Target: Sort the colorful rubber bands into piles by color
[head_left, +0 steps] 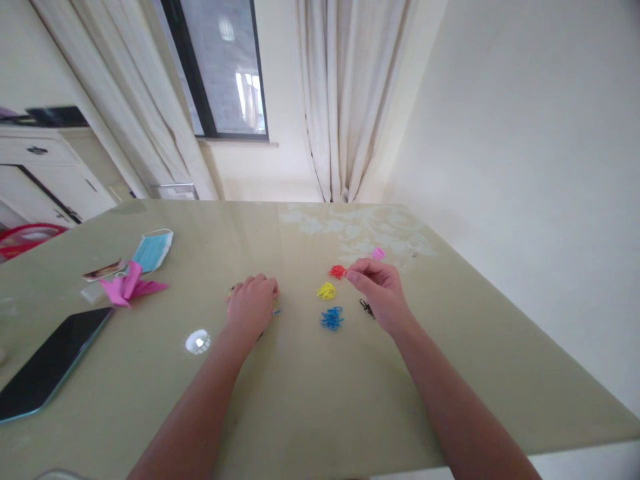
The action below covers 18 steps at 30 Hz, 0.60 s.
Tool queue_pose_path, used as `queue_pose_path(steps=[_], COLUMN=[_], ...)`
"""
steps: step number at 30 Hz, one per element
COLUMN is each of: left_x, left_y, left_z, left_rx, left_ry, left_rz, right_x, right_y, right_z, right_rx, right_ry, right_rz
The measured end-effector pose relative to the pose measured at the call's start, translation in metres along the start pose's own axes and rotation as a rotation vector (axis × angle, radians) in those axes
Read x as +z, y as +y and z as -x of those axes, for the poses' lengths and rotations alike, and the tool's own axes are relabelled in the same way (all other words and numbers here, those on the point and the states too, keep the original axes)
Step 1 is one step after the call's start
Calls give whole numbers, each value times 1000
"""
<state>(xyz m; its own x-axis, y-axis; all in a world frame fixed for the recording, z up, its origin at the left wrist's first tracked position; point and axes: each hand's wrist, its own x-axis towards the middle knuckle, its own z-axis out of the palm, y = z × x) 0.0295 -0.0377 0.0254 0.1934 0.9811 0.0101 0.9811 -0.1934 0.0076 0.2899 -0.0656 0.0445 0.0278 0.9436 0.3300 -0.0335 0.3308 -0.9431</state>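
My right hand (377, 290) is closed in a pinch beside a small pile of red rubber bands (337, 272), its fingertips at the pile's right edge and seemingly on a red band. My left hand (253, 303) is curled down on the table, fingers together. Bits of coloured rubber bands (277, 311) poke out around it; its fingertips are hidden. Between the hands lie a yellow pile (327, 291) and a blue pile (331, 319) of rubber bands. Some black rubber bands (367, 307) are partly covered by my right hand. Just beyond that hand sits a pink clump (378, 253).
On the left of the table (310, 413) are a phone (53, 360), a pink folded-paper figure (131, 287), and a blue face mask (153, 251). A shiny round spot (198, 341) lies left of my left forearm. A wall (540, 167) borders the right side.
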Motion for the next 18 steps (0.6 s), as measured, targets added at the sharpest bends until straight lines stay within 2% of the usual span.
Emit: queue_pose_path(steps=[2, 5, 7, 10, 15, 18], left_x=[0, 0, 0, 0, 3, 5], left_y=[1, 3, 4, 6, 11, 16], left_z=[0, -1, -2, -4, -8, -8], left_rx=[-4, 4, -5, -36, 56, 127], left_ry=[3, 36, 70, 109, 195, 142], left_rz=[0, 7, 45, 181, 643, 998], right_x=[-8, -19, -23, -22, -17, -12], right_y=[13, 36, 49, 59, 59, 51], right_z=[-8, -19, -26, -32, -33, -24], right_rx=[36, 40, 21, -33, -70, -133], right_ry=[59, 160, 133, 55, 74, 41], right_rz=[142, 491, 689, 870, 1063, 955])
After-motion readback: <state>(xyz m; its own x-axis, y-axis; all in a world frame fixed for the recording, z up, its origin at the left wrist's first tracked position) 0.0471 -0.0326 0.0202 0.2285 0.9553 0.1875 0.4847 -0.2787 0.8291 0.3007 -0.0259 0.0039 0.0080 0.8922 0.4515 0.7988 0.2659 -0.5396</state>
